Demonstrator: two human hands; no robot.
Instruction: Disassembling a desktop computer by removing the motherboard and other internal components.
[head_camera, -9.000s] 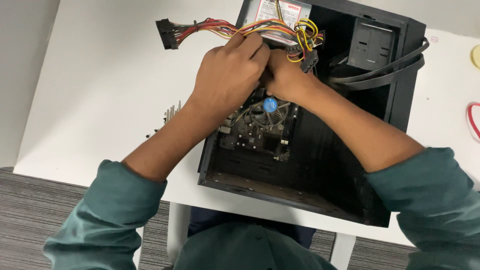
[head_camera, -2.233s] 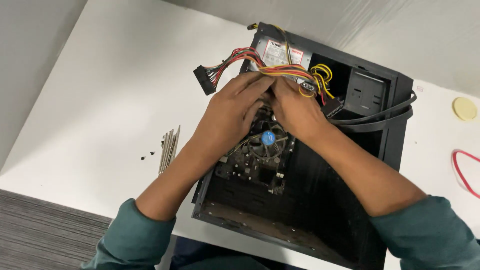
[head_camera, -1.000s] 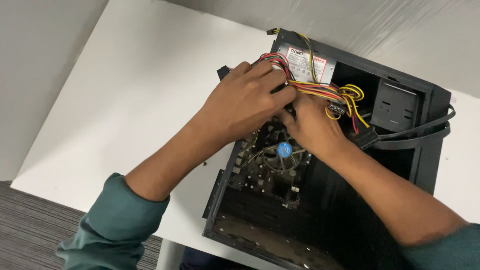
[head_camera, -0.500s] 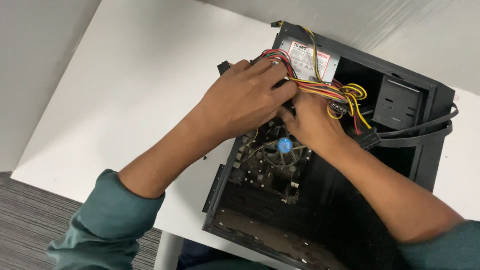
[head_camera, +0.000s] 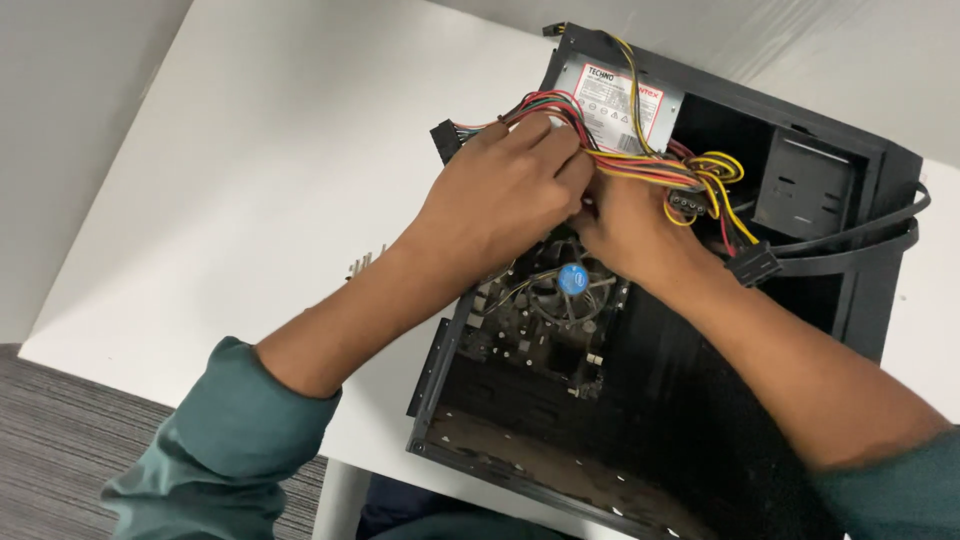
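Observation:
An open black computer case (head_camera: 880, 290) lies on its side on a white table (head_camera: 250, 180). My left hand (head_camera: 500, 195) is closed around a bundle of red, yellow and black power cables (head_camera: 650, 165) near the case's upper left edge; a black multi-pin connector (head_camera: 445, 140) sticks out past its fingers. My right hand (head_camera: 630, 225) is pressed against the left one under the same bundle, its fingers mostly hidden. Behind them sits the grey power supply (head_camera: 620, 100) with a label. Below the hands are the motherboard and a fan with a blue centre (head_camera: 572, 280).
A black connector (head_camera: 752, 265) hangs from the cables at the right, beside flat black cables (head_camera: 850, 240) looping out of the case. A few thin metal rods (head_camera: 365, 265) lie on the table left of my forearm. Grey carpet (head_camera: 60, 440) shows below the table edge.
The view has shifted so the case sits further right. My hands keep hold of the cable bundle at the case's top edge and have moved only slightly; the multi-pin connector is drawn closer to my left hand.

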